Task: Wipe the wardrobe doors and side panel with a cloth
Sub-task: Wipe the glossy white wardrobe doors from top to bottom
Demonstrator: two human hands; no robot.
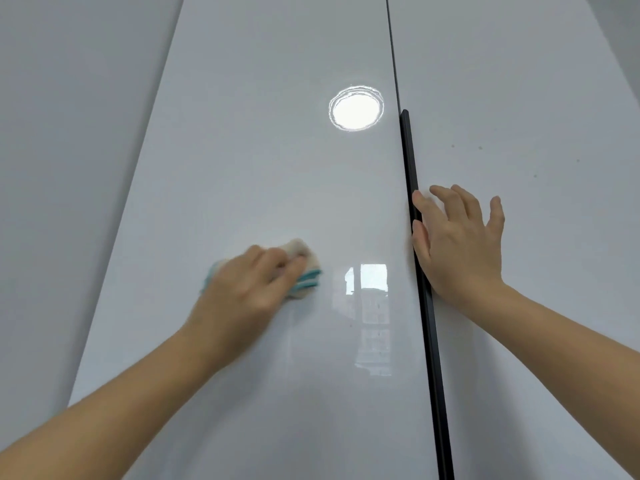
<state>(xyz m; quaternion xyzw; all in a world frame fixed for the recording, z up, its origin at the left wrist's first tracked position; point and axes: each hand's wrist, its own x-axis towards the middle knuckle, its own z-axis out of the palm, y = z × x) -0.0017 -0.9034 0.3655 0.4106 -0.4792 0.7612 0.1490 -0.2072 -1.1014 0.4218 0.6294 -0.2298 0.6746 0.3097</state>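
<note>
1. Cream-and-teal cloth (306, 268) sits bunched under the left hand (249, 284). The fingers curl over it and press it against the glossy white left door (259, 140), roughly midway across that door. Hand and cloth are both blurred.
2. The right hand (457, 244) lies flat and wide on the right door (519, 98), fingers spread and holding nothing. Its thumb side touches the black handle strip (414, 188) that runs up the gap between the two doors. It looks to be steadying the doors against the push of the wiping.
3. Just right of the cloth the gloss mirrors a window (372, 282), and farther up it mirrors a round lamp (356, 108). A few small dark specks (479, 147) dot the right door above the right hand.
4. At the far left a plain pale surface (69, 133) meets the left door's edge. Whether it is the side panel or a wall cannot be told.
5. The step in hand seems to be wiping the middle of the left door. How much of it is already clean does not show.
6. The next move calls for even pressure and overlapping strokes towards the handle strip. The right door's specks and the side panel appear to be left to do.
</note>
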